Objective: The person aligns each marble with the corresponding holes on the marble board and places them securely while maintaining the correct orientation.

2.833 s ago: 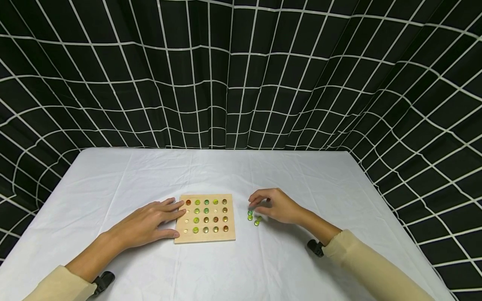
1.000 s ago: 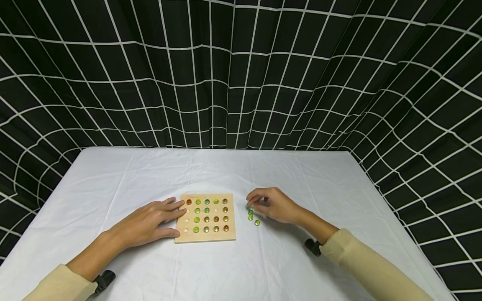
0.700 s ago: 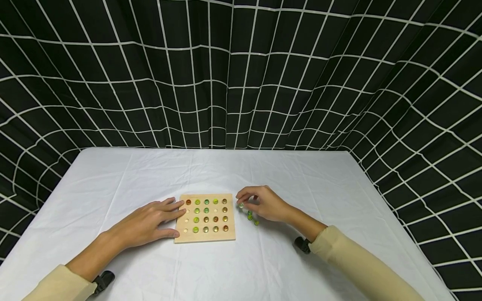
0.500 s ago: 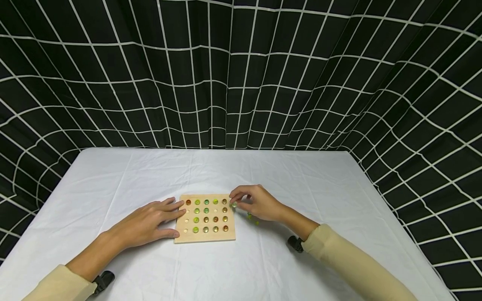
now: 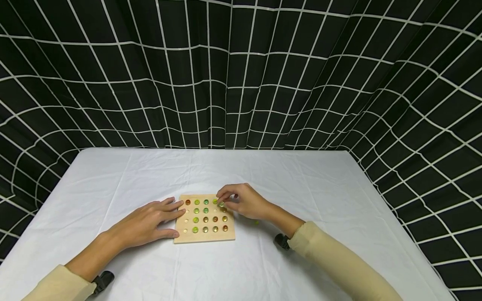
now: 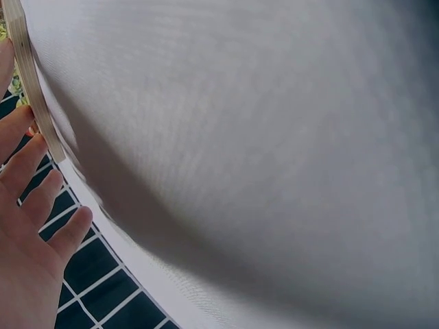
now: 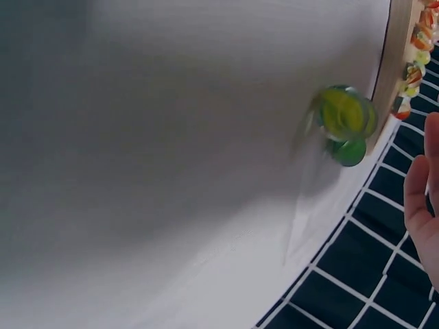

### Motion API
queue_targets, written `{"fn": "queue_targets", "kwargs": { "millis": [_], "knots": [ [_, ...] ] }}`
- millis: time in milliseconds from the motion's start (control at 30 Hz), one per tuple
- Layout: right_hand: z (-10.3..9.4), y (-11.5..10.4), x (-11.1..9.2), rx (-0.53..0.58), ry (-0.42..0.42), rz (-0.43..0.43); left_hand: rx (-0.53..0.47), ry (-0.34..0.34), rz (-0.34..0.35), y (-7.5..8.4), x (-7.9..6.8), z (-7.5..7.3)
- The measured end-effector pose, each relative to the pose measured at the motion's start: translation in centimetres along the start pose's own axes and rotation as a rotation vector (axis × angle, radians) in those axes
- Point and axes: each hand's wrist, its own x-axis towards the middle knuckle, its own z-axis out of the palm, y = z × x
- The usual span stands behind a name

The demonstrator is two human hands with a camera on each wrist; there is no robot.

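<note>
A square wooden board [image 5: 205, 239] with rows of round hollows lies on the white cloth. Glass marbles [image 5: 206, 220] in green, amber, red and clear tones sit in many hollows; bare hollows [image 5: 186, 220] show in the left column. My left hand [image 5: 150, 219] rests with spread fingers on the board's left edge. Between thumb and fingertips my right hand [image 5: 244, 201] pinches a pale clear marble [image 5: 221, 204], over the board's far right corner. That hand overlaps part of the right column in the head view. The right wrist view shows only part of the right hand [image 7: 425, 195].
On the cloth right of the board lie loose marbles, one yellow-green [image 7: 343, 113] and one green [image 7: 348, 152], mostly hidden by the right hand in the head view. White cloth [image 5: 301, 175] covers the table. A black curtain with white grid lines [image 5: 241, 75] hangs behind.
My right hand has picked a pale marble from the loose group and carried it left, from the cloth to above the board's right side. My left hand has stayed in place.
</note>
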Motion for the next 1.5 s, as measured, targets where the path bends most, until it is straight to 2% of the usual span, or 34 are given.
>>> {"fn": "queue_targets", "kwargs": {
  "millis": [167, 400, 667, 900, 1067, 1167, 1333, 1500],
  "knots": [
    [0.6, -0.2, 0.6, 0.005, -0.02, 0.023, 0.0, 0.005, 0.004, 0.0, -0.1, 0.0],
    [1.4, -0.2, 1.1, -0.021, -0.055, 0.011, -0.004, -0.002, -0.006, -0.2, 0.0, 0.0],
    [1.6, -0.1, 1.2, -0.049, -0.066, 0.01, -0.005, 0.021, 0.013, 0.0, 0.0, 0.0],
    [1.7, 0.0, 1.3, -0.06, -0.071, 0.021, -0.007, 0.0, -0.003, -0.1, 0.0, 0.0],
    [1.4, -0.2, 1.3, -0.062, -0.062, 0.019, 0.001, -0.01, -0.015, -0.2, 0.0, 0.1],
    [0.8, -0.4, 1.1, -0.052, -0.044, 0.021, 0.007, 0.01, 0.001, -0.2, 0.0, 0.2],
    [-0.3, -0.5, 0.4, -0.041, -0.012, 0.024, 0.008, 0.035, 0.017, -0.2, 0.0, 0.2],
    [-0.8, -0.5, -0.3, -0.056, -0.002, 0.042, 0.0, 0.024, 0.014, -0.2, 0.0, 0.2]
  ]
}}
